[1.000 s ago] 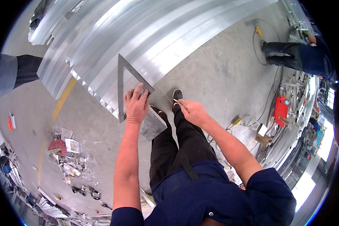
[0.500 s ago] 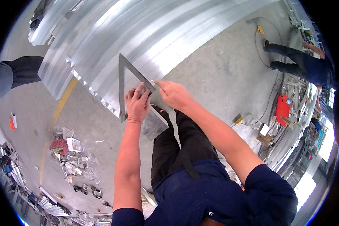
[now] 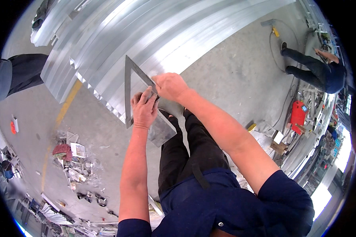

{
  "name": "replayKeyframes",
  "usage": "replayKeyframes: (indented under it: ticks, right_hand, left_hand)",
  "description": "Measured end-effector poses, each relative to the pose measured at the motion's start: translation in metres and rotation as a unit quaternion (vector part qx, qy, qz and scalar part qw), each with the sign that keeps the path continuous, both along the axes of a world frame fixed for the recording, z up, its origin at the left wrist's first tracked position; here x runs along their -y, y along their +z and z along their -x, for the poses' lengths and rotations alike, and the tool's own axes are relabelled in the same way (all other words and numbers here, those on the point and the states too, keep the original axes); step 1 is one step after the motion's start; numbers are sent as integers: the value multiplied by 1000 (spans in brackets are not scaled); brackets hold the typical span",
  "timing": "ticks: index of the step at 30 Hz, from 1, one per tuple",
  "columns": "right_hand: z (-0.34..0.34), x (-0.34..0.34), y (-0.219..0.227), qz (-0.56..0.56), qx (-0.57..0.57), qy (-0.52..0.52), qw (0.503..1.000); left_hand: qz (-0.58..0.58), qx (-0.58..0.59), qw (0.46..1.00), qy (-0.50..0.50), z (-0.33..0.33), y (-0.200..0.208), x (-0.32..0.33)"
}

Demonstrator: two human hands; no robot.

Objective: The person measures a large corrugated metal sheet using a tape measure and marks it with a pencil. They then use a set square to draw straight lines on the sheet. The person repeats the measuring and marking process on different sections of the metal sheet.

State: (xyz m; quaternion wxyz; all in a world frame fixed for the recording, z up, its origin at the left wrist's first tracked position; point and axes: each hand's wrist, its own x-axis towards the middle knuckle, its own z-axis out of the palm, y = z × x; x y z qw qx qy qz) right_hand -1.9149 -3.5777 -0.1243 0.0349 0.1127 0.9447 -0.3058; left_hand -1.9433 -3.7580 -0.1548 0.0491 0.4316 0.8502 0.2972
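A grey metal triangular set square lies across long silvery metal profiles set side by side. My left hand is closed on the square's near right side, fingertips pressing on its edge. Just beyond those fingers, my right hand is closed in a pinch at the square's slanted side. A thin pen-like tool sits in that pinch; now my fingers hide nearly all of it. Below my left hand, close to my legs, is a flat grey piece.
At left, another person's dark-clothed leg stands against the profiles. A co-worker is at far right, near a red machine and cables. Scrap litters the floor at lower left, beside a yellow floor line.
My right hand has moved slightly left and away from me along the square's slanted side, and the thin tip has gone from sight. My left hand and the set square stay put.
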Motion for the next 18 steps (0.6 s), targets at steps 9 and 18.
replayKeyframes:
  ticks: [9,18]
  right_hand:
    - [-186,-17,44,66,130,-82,986]
    - [-228,-31,47,102,208,-171,958]
  left_hand:
    - [17,-11,1000,2,-3,1,-4]
    - [-8,-28,1000,-1,-10,3,-103]
